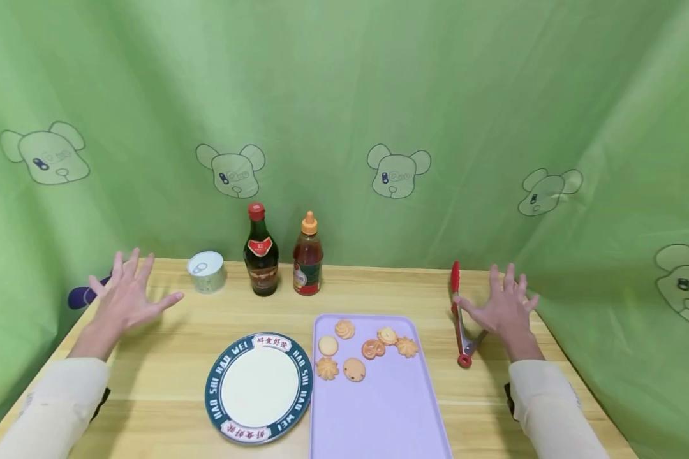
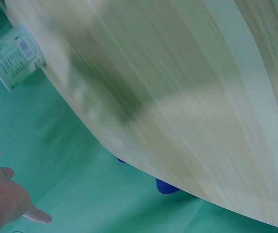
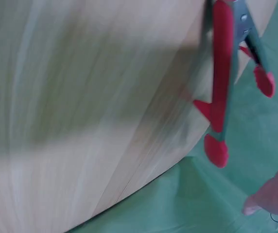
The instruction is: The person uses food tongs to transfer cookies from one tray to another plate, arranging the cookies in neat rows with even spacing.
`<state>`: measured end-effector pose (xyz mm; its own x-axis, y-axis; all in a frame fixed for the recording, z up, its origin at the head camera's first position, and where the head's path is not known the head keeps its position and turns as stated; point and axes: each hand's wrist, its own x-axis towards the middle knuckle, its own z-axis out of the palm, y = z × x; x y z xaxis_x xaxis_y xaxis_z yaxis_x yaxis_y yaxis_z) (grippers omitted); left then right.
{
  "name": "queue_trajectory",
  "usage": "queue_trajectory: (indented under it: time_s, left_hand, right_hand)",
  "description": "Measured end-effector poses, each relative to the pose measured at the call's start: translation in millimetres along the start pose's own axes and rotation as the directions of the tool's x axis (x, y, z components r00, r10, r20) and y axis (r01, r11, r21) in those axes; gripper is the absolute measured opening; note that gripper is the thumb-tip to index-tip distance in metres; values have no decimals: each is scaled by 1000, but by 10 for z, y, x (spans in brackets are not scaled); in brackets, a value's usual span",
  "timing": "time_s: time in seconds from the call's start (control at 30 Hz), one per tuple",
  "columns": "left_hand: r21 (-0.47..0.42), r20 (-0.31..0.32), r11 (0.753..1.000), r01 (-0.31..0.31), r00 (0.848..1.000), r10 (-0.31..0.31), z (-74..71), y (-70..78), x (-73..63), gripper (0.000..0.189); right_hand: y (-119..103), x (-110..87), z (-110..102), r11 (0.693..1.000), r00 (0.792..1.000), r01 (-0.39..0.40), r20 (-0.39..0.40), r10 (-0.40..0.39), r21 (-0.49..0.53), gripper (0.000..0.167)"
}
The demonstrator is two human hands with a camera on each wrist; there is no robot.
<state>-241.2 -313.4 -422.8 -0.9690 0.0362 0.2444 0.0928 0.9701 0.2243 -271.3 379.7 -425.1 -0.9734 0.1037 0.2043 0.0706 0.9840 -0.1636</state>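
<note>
My left hand (image 1: 127, 298) hovers over the left side of the table with its fingers spread, and holds nothing. A pull-tab can (image 1: 207, 272) stands to its right; the left wrist view also catches the can (image 2: 15, 56) and part of the hand (image 2: 5, 201). On the right, my right hand (image 1: 502, 311) is spread as well, and grips nothing. Beside and partly behind it are red and grey tongs (image 1: 458, 322), their far arm mostly hidden by the hand. The right wrist view has the tongs (image 3: 221, 68) with their arms apart, and the hand (image 3: 275, 194) at the corner.
A blue-rimmed plate (image 1: 215, 382) lies left of a lilac tray (image 1: 379, 414) with several cookies (image 1: 373, 349). Behind them stand a dark sauce bottle (image 1: 261, 258) and a red sauce bottle (image 1: 307, 258). A purple object (image 1: 79, 298) is at the left edge. Green curtain (image 1: 321, 95) surrounds the table.
</note>
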Motion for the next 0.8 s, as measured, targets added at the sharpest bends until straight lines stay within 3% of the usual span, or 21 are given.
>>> queue_trajectory:
  time_s: [0.17, 0.3, 0.53, 0.7, 0.8]
  left_hand:
    - [-74, 17, 997, -21, 1000, 22, -14, 114, -31, 102]
    - [-179, 76, 984, -23, 996, 37, 12, 172, -73, 102]
    - [-353, 240, 934, 54, 970, 35, 68, 297, -197, 92]
    - [-436, 273, 898, 56, 959, 72, 134, 441, -301, 81]
    - [-488, 281, 872, 48, 954, 105, 209, 529, -365, 75]
  right_hand:
    - [-87, -24, -47, 990, 994, -94, 66, 87, 109, 118]
    - [-180, -59, -67, 961, 974, -202, 142, 176, 189, 123]
    - [-273, -127, -83, 910, 915, -373, 231, 329, 183, 126]
    - [-316, -140, -57, 884, 895, -424, 245, 373, 200, 121]
    - [-351, -138, -34, 870, 881, -448, 263, 392, 204, 126]
